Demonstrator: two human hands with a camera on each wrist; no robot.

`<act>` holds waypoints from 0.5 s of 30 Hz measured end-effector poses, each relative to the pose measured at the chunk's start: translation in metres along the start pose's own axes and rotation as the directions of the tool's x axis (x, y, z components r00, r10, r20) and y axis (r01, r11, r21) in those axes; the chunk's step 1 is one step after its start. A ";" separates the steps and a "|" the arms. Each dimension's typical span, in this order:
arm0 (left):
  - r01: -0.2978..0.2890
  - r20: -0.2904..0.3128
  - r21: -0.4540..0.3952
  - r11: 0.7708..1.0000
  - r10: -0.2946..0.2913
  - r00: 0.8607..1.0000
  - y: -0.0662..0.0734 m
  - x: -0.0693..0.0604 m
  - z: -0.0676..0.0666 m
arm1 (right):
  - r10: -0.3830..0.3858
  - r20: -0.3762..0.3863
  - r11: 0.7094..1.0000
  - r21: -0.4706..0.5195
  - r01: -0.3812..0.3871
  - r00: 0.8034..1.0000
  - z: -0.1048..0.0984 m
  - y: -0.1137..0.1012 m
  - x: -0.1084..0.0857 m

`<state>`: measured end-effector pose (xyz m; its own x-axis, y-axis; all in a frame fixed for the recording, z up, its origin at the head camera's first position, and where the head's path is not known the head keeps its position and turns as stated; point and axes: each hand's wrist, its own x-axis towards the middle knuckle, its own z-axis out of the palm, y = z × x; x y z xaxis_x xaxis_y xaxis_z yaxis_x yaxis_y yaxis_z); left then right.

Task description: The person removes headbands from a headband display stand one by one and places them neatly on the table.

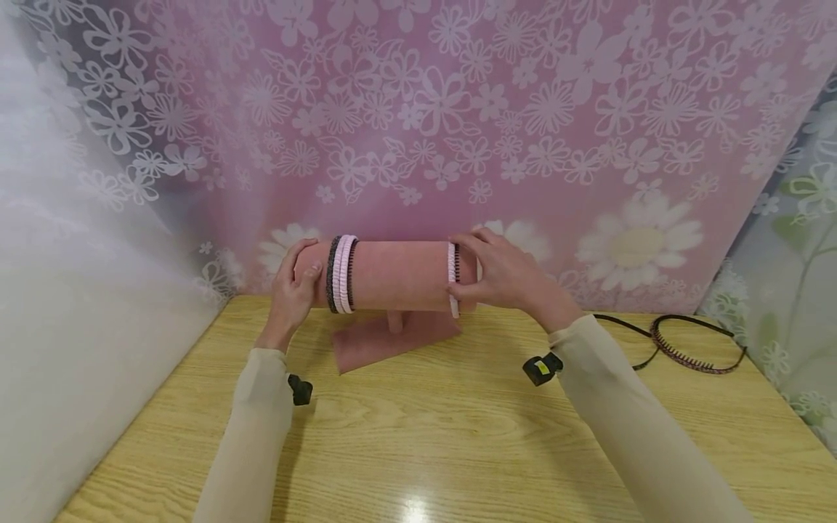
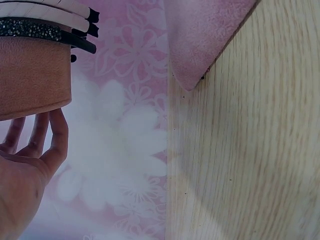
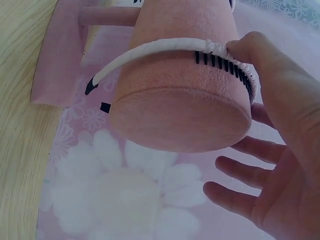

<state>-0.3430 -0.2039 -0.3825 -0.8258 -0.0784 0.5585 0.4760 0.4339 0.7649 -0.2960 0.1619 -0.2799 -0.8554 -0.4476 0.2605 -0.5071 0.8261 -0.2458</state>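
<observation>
A pink velvety headband stand point(image 1: 402, 276) has a horizontal roll on a short post above a flat base point(image 1: 366, 351). My left hand point(image 1: 293, 285) holds the roll's left end, thumb in front and fingers behind. Beside it, a dark sparkly headband point(image 2: 32, 30) and pale pink pleated headbands point(image 1: 344, 277) sit around the roll. At the other end, my right hand point(image 1: 506, 273) pinches a white wrapped headband point(image 3: 165, 46) with black comb teeth. That band arches over the roll, its black tip point(image 3: 91, 86) standing off the surface. Part of the right hand's grip is hidden behind the roll.
Dark headbands point(image 1: 693, 362), one with comb teeth, lie on the wooden table point(image 1: 431, 436) at the right, near my right forearm. A pink flowered curtain point(image 1: 405, 145) hangs right behind the stand. White cloth point(image 1: 85, 290) borders the left side.
</observation>
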 end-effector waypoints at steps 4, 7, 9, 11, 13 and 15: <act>0.005 0.004 -0.005 1.000 -0.005 1.000 -0.001 0.000 0.000 | -0.009 0.012 1.000 0.014 0.009 1.000 -0.001 0.001 -0.001; 0.003 0.004 -0.006 1.000 -0.003 1.000 -0.001 -0.001 0.000 | -0.012 0.017 1.000 0.024 0.011 1.000 -0.003 0.001 -0.002; 0.001 0.003 -0.005 1.000 -0.001 1.000 -0.001 -0.001 0.000 | -0.012 0.021 0.999 0.030 0.011 1.000 -0.003 0.001 -0.003; -0.002 0.001 -0.004 1.000 0.002 1.000 0.000 -0.001 0.000 | -0.006 0.021 0.999 0.038 0.005 1.000 -0.004 0.001 -0.003; -0.002 -0.001 -0.006 1.000 0.002 1.000 0.001 0.000 0.000 | 0.001 0.024 0.999 0.046 -0.002 1.000 -0.004 0.001 -0.004; -0.002 -0.004 -0.009 1.000 0.002 1.000 0.002 0.000 0.000 | 0.001 0.027 0.999 0.053 -0.003 1.000 -0.004 0.001 -0.004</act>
<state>-0.3420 -0.2028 -0.3814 -0.8236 -0.0814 0.5612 0.4802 0.4262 0.7666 -0.2932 0.1659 -0.2777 -0.8585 -0.4557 0.2351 -0.5098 0.8079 -0.2957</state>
